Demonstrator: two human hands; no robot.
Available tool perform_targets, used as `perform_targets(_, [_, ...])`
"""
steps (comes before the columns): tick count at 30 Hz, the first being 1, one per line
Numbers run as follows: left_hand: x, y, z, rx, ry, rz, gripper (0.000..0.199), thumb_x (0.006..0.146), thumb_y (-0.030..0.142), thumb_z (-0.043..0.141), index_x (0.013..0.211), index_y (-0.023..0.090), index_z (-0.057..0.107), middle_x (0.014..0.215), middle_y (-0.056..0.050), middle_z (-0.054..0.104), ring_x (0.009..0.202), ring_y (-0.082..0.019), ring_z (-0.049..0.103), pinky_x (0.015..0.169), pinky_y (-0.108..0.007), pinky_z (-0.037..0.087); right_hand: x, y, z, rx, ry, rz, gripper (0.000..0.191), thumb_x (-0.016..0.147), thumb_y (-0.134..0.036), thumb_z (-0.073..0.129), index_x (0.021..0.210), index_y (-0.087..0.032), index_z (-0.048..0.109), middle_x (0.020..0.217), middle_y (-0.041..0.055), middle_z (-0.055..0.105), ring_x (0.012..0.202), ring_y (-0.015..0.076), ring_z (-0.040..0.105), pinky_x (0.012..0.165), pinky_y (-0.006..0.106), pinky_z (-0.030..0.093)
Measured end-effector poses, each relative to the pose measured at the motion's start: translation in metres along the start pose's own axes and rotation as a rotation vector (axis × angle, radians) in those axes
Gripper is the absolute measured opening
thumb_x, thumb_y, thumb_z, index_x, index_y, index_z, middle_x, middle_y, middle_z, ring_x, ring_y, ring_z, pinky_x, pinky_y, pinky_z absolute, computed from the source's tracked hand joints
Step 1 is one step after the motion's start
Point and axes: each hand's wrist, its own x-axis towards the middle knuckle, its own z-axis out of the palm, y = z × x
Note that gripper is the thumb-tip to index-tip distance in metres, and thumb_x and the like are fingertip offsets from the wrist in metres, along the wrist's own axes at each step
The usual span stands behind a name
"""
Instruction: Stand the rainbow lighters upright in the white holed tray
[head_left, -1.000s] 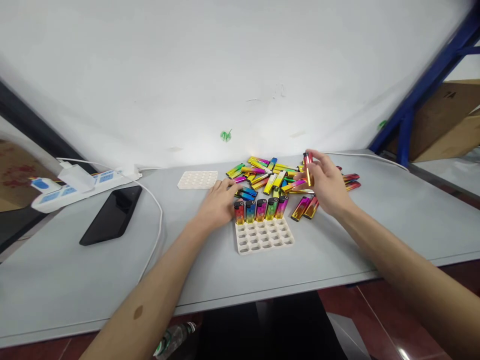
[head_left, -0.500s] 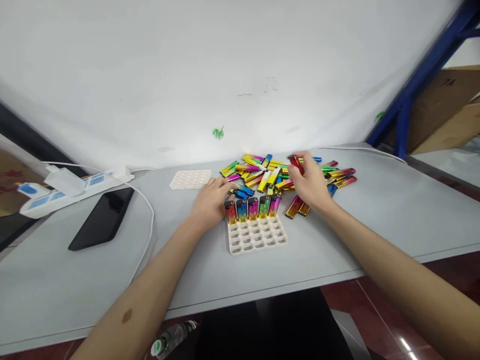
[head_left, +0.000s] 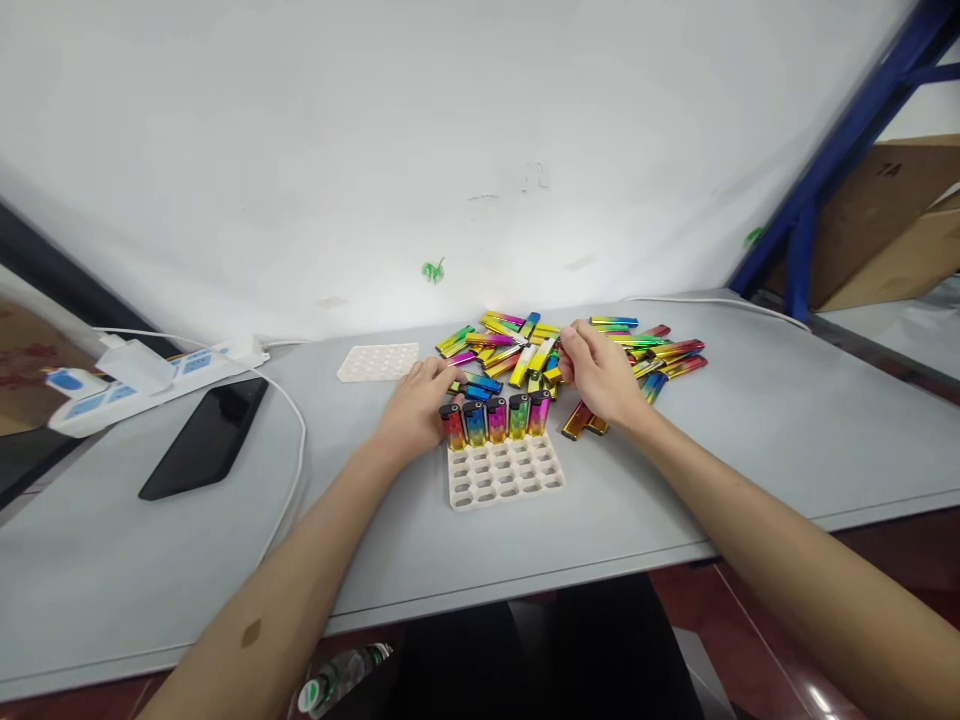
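Note:
A white tray with holes (head_left: 506, 475) lies on the grey table (head_left: 637, 510). Several lighters (head_left: 496, 420) with black tops stand upright in its back row. My left hand (head_left: 421, 405) is at the tray's back left corner, beside the red lighter (head_left: 453, 427), its fingers bent; what they hold, if anything, is hidden. Behind the tray lies a loose pile of shiny multicoloured lighters (head_left: 517, 365). My right hand (head_left: 600, 372) is closed at the pile's right part, its fingertips pinched together; whatever is between them cannot be made out.
Another white holed tray (head_left: 379, 362) lies at the back left. Further left are a black phone (head_left: 204, 440), a power strip (head_left: 150, 385) and a white cable (head_left: 302, 440). A white wall (head_left: 337, 180) stands behind. A plastic bottle (head_left: 341, 680) is below the table edge.
My right hand has moved left and slightly down over the pile. The red lighter that showed in its fingers is no longer visible. My left hand has stayed by the tray.

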Motion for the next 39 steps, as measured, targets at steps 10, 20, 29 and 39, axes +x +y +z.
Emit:
perform_targets(10, [-0.0036, 0.0026, -0.0017, -0.015, 0.01, 0.007, 0.019, 0.09, 0.026, 0.053, 0.109, 0.025, 0.058, 0.111, -0.008, 0.056, 0.104, -0.027, 0.053, 0.09, -0.042, 0.045, 0.0038, 0.0017, -0.0008, 0.123, -0.02, 0.158, 0.067, 0.091, -0.072, 0.034, 0.05, -0.021, 0.049, 0.047, 0.001, 0.047, 0.047, 0.0138, 0.043, 0.052, 0.029, 0.035])
perform_targets(20, [-0.0029, -0.0009, 0.0008, 0.002, 0.01, 0.023, 0.019, 0.092, 0.027, 0.051, 0.11, 0.025, 0.056, 0.114, -0.008, 0.056, 0.106, -0.027, 0.052, 0.091, -0.042, 0.044, 0.0017, 0.0013, 0.0001, 0.225, -0.157, 0.21, 0.063, 0.093, -0.069, 0.03, 0.053, -0.022, 0.04, 0.046, -0.0023, 0.035, 0.043, 0.0118, 0.029, 0.044, 0.028, 0.024])
perform_targets(29, [-0.0049, -0.0004, 0.0008, 0.01, 0.004, 0.014, 0.019, 0.092, 0.029, 0.052, 0.111, 0.025, 0.055, 0.115, -0.008, 0.055, 0.104, -0.027, 0.052, 0.09, -0.041, 0.044, 0.0006, 0.0033, -0.0017, 0.273, -0.278, 0.164, 0.049, 0.098, -0.048, 0.028, 0.057, -0.024, 0.039, 0.048, -0.0026, 0.031, 0.043, 0.0128, 0.025, 0.044, 0.029, 0.02])
perform_targets(39, [-0.0041, -0.001, 0.001, 0.007, 0.002, 0.011, 0.018, 0.092, 0.031, 0.052, 0.109, 0.026, 0.056, 0.115, -0.008, 0.055, 0.104, -0.027, 0.052, 0.089, -0.041, 0.045, 0.0005, 0.001, 0.0006, 0.234, -0.248, 0.198, 0.061, 0.092, -0.069, 0.031, 0.051, -0.023, 0.036, 0.046, -0.0027, 0.029, 0.042, 0.0119, 0.024, 0.043, 0.029, 0.02])
